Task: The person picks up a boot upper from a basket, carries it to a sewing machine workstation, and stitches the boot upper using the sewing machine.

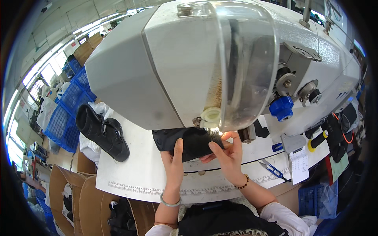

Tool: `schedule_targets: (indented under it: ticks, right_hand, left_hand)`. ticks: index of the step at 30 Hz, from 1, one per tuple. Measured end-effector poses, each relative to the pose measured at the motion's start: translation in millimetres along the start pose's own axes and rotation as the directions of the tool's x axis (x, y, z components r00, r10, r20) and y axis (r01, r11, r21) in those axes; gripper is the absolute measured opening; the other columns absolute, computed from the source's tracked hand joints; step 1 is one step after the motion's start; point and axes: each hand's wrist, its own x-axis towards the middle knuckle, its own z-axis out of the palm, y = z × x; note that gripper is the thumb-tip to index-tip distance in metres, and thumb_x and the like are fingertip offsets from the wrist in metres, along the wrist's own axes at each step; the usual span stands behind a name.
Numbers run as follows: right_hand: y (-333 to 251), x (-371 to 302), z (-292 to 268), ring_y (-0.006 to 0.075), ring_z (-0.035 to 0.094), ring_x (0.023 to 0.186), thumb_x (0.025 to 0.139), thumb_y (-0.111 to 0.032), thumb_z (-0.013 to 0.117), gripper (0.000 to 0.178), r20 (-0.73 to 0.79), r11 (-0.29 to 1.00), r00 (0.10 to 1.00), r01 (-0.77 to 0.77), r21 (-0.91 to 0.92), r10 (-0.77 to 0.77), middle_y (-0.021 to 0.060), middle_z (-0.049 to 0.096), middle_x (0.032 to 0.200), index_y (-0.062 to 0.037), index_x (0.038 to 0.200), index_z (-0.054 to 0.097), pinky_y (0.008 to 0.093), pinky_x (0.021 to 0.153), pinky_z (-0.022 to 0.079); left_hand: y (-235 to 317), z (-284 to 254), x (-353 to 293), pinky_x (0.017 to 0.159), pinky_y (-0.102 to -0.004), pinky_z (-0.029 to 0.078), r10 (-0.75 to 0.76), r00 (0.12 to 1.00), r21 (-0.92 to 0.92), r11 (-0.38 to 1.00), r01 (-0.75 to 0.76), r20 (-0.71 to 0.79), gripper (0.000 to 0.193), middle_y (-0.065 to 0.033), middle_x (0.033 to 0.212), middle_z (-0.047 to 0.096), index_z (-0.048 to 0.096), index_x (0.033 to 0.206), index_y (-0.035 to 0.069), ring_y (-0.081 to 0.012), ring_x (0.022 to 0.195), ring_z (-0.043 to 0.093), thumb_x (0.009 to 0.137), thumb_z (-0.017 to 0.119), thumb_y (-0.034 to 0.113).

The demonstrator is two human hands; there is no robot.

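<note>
A black shoe-upper piece (195, 144) lies under the head of a large white sewing machine (189, 63), near the lit needle area. My left hand (172, 157) grips its near left part, thumb on top and the other fingers mostly hidden beneath. At the right end, my right hand (229, 154) pinches the edge between thumb and fingers, close to the lamp's glow. The needle itself is hard to make out. A finished-looking black boot (103, 133) rests on the white table to the left of my hands.
Blue-handled thread snips (271, 169), a notepad (299, 166) and a black-and-yellow thread spool (318, 141) sit on the table's right side. A ruler strip (145, 189) runs along the front edge. Cardboard boxes (88, 204) and blue crates (65, 122) stand at left.
</note>
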Motion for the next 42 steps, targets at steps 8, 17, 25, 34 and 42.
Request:
schedule_targets:
  ticks: [8, 17, 25, 34, 42]
  right_hand:
    - [-0.6, -0.4, 1.1, 0.0237, 0.063, 0.058, 0.085, -0.001, 0.051, 0.03, -0.019, 1.0, 1.0, -0.004, -0.018, 0.003, 0.0186, 0.059, 0.078, -0.0053, 0.099, 0.026, 0.0303, 0.049, 0.055]
    - [-7.1, 0.4, -1.0, 0.0233, 0.062, 0.054, 0.085, -0.004, 0.052, 0.032, -0.058, 0.996, 0.996, -0.07, -0.051, 0.067, 0.0175, 0.059, 0.073, -0.005, 0.103, 0.025, 0.0294, 0.046, 0.053]
    - [-11.5, -6.5, -20.7, 0.0174, 0.051, 0.064, 0.07, 0.006, 0.058, 0.027, 0.099, 0.451, 0.755, 0.486, -0.749, -0.649, 0.0079, 0.053, 0.076, -0.0048, 0.093, 0.05, 0.0258, 0.057, 0.043]
    - [-15.8, 12.0, -44.4, 0.0256, 0.051, 0.09, 0.061, 0.001, 0.067, 0.036, 0.615, 0.102, 0.656, 0.716, -0.691, -0.438, 0.0057, 0.054, 0.095, -0.005, 0.096, 0.058, 0.0354, 0.075, 0.042]
    - [-10.8, 14.4, -42.1, 0.025, 0.053, 0.091, 0.062, 0.0, 0.067, 0.03, 0.635, -0.016, 0.553, 0.747, -0.664, -0.54, 0.0061, 0.056, 0.099, -0.0032, 0.091, 0.06, 0.0351, 0.077, 0.044]
  left_hand:
    - [0.7, 1.2, 2.1, 0.084, -0.0245, 0.037, 0.034, 0.999, 0.091, 0.995, -0.031, -0.029, 0.024, -0.0062, 0.1, 0.055, 0.054, 0.101, -0.003, -0.0117, 0.091, 0.049, 0.087, 0.053, 0.017]
    - [7.1, 9.1, 0.3, 0.071, -0.0227, 0.039, 0.118, 0.992, 0.179, 0.978, -0.107, -0.05, 0.02, -0.0039, 0.087, 0.057, 0.056, 0.092, -0.003, -0.0089, 0.078, 0.047, 0.087, 0.053, 0.016]
    - [3.4, 0.2, 3.8, 0.071, -0.0233, 0.039, 0.165, 0.986, 0.266, 0.951, -0.16, 0.003, 0.021, -0.008, 0.09, 0.055, 0.052, 0.094, -0.005, -0.011, 0.076, 0.047, 0.087, 0.053, 0.015]
    - [9.3, -23.2, -37.8, 0.082, -0.0323, 0.042, 0.718, 0.652, 0.669, 0.361, -0.649, 0.245, 0.04, -0.0134, 0.111, 0.048, 0.051, 0.103, 0.0, -0.0258, 0.099, 0.05, 0.069, 0.069, 0.012]
    - [23.4, 1.3, 12.7, 0.09, -0.0363, 0.043, 0.499, 0.406, 0.507, -0.079, -0.859, 0.766, 0.023, -0.01, 0.103, 0.058, 0.06, 0.093, 0.002, -0.0234, 0.101, 0.054, 0.072, 0.059, 0.009]
